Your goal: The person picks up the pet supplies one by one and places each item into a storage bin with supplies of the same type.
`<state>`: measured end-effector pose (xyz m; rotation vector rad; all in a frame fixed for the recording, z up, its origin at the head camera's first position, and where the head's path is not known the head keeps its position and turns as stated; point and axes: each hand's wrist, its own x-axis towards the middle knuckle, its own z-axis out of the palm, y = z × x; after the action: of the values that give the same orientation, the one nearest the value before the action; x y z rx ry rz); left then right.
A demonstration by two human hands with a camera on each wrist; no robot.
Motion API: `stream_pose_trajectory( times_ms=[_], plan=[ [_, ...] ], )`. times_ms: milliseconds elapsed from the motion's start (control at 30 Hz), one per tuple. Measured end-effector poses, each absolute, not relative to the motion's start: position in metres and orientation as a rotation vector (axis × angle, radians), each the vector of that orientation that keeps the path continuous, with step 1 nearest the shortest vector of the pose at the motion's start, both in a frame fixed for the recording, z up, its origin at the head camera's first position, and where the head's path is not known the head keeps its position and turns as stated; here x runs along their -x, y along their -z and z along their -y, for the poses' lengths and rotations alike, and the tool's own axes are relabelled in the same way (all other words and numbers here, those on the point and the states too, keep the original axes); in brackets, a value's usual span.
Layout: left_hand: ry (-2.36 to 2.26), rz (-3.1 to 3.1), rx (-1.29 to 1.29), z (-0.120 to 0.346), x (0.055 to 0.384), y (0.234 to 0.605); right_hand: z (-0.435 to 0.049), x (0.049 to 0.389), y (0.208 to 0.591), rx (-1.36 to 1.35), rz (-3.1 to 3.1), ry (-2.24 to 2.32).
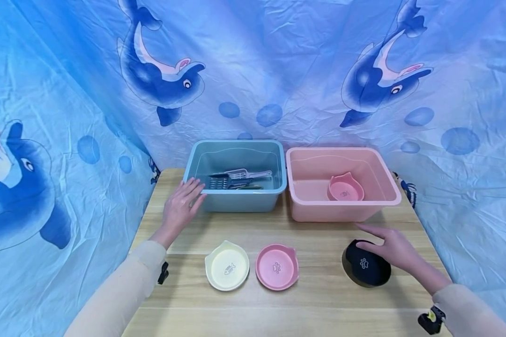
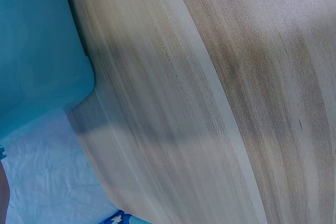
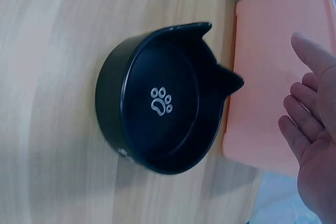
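Observation:
My left hand (image 1: pixel 180 206) lies over the near left corner of the blue bin (image 1: pixel 240 202), its straight fingers at the rim. Scoops (image 1: pixel 219 182) with slotted heads lie inside that bin, one dark and one pale. On the right, my right hand (image 1: pixel 390 245) hovers over the black cat-eared bowl (image 1: pixel 368 274) with thumb and fingers spread. The right wrist view has that bowl (image 3: pixel 168 135) upright on the table, a white paw print inside, with the hand apart from it. A cream bowl (image 1: pixel 226 274) and a pink bowl (image 1: pixel 277 276) sit between my arms.
Right of the blue bin stands a pink bin (image 1: pixel 329 213) with another pink cat-eared bowl (image 1: pixel 346 191) in it. Both bins are at the back of the wooden table (image 1: pixel 253 313). A blue dolphin-print sheet (image 1: pixel 253 70) hangs behind and along the sides.

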<state>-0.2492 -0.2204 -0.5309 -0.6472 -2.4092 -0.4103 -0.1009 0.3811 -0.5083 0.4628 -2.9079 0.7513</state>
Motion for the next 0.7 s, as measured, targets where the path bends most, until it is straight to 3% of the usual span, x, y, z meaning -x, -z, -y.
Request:
stream_pose_trajectory(
  times_ms=[700],
  plan=[
    [0.397,2.403,0.652,0.222,0.249,0.530,-0.426,0.088,0.542,-0.290,3.064,-0.855]
  ],
)
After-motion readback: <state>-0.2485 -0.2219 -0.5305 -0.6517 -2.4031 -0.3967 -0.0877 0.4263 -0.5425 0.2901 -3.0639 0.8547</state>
